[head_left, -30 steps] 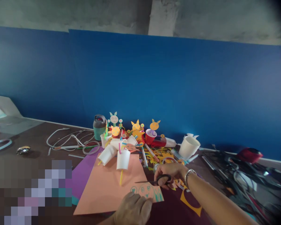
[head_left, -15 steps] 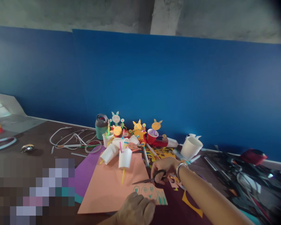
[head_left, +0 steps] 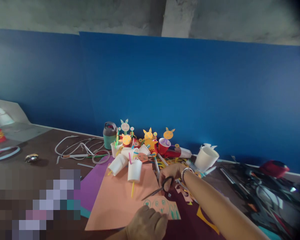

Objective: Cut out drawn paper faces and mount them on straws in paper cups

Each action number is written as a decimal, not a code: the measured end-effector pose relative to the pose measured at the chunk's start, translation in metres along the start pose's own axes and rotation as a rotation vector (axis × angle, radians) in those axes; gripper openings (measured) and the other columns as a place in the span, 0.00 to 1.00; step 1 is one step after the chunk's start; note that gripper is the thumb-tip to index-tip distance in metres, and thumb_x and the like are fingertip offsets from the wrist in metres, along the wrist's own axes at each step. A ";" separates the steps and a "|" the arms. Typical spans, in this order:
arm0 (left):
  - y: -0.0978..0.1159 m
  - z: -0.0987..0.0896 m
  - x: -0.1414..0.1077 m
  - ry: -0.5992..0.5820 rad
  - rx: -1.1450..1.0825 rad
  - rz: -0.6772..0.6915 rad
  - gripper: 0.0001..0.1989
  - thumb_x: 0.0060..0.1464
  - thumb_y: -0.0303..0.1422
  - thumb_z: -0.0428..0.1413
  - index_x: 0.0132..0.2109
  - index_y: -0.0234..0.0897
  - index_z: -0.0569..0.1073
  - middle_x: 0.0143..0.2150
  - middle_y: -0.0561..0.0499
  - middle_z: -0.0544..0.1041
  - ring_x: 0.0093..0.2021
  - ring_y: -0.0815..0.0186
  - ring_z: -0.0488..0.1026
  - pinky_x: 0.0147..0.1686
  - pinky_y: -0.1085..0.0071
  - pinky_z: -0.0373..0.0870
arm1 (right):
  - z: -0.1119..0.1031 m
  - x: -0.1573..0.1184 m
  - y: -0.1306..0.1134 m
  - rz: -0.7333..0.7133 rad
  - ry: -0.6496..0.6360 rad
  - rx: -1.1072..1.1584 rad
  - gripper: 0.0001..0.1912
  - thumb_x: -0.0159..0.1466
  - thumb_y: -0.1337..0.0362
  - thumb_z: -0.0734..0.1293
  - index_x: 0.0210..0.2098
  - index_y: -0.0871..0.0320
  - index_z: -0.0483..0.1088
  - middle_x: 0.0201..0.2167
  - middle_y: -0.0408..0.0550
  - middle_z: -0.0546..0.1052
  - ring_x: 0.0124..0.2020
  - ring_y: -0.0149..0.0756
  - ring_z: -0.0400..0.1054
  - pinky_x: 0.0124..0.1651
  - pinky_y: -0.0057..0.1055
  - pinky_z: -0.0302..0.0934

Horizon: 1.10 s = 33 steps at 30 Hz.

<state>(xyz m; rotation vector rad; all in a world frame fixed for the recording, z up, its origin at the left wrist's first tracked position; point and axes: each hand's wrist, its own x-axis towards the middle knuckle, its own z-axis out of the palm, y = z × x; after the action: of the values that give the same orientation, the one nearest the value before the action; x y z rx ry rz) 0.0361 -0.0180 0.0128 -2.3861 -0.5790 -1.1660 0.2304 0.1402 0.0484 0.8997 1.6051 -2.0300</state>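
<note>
Blue partition (head_left: 180, 83) behind a cluttered brown table (head_left: 46, 143); clock centred on the drawn piece (head_left: 162, 204). That piece, peach paper with green outlines, lies bottom centre, its left part over the peach sheet (head_left: 108, 203) at 9 o'clock. Left hand (head_left: 147, 222) at 8 o'clock: fingers curled, pressing on the piece's lower edge; can't tell if it's pinching paper. Right hand (head_left: 174, 171) at 1 o'clock: fingers closed round the handles of the scissors (head_left: 153, 193); blades look nearly together, pointing to 8 o'clock, just above the piece, contact unclear. White cup (head_left: 134, 171) with straws, 11 o'clock. Step, my read: cutting out, between snips, outlines not yet separated. Next move calls for opening the blades, lining up on an outline, left hand steadying the paper clear of the edge.
</note>
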 end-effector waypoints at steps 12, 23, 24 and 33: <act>-0.028 -0.027 -0.004 -0.622 0.110 -0.367 0.15 0.46 0.24 0.55 0.44 0.36 0.68 0.40 0.45 0.73 0.39 0.57 0.70 0.34 0.65 0.65 | 0.003 -0.015 0.014 -0.068 0.171 -0.013 0.13 0.49 0.61 0.74 0.28 0.66 0.73 0.20 0.41 0.72 0.21 0.27 0.67 0.20 0.18 0.56; -0.042 -0.027 -0.033 -0.448 -0.180 -0.335 0.05 0.52 0.25 0.58 0.34 0.38 0.69 0.32 0.54 0.72 0.33 0.66 0.69 0.35 0.71 0.65 | 0.069 -0.091 0.041 -0.123 0.475 0.049 0.10 0.53 0.65 0.68 0.34 0.63 0.71 0.16 0.38 0.70 0.14 0.23 0.63 0.16 0.17 0.51; -0.042 -0.025 -0.034 -0.431 -0.186 -0.344 0.05 0.52 0.25 0.58 0.33 0.38 0.69 0.31 0.54 0.72 0.33 0.66 0.69 0.34 0.71 0.65 | 0.084 -0.097 0.045 -0.144 0.564 0.065 0.09 0.54 0.65 0.67 0.35 0.62 0.71 0.16 0.38 0.70 0.15 0.23 0.63 0.16 0.17 0.51; -0.041 -0.017 -0.036 -0.610 -0.289 -0.549 0.05 0.54 0.31 0.57 0.33 0.38 0.68 0.32 0.54 0.72 0.32 0.68 0.70 0.33 0.73 0.65 | 0.223 -0.040 0.067 -0.155 0.868 0.162 0.19 0.57 0.52 0.66 0.39 0.61 0.70 0.25 0.42 0.75 0.21 0.24 0.66 0.19 0.18 0.50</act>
<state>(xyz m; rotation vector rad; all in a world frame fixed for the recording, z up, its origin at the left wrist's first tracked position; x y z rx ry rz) -0.0165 0.0001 0.0004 -2.9489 -1.4154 -0.7121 0.2498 -0.0945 0.0589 1.9617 1.9657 -2.0031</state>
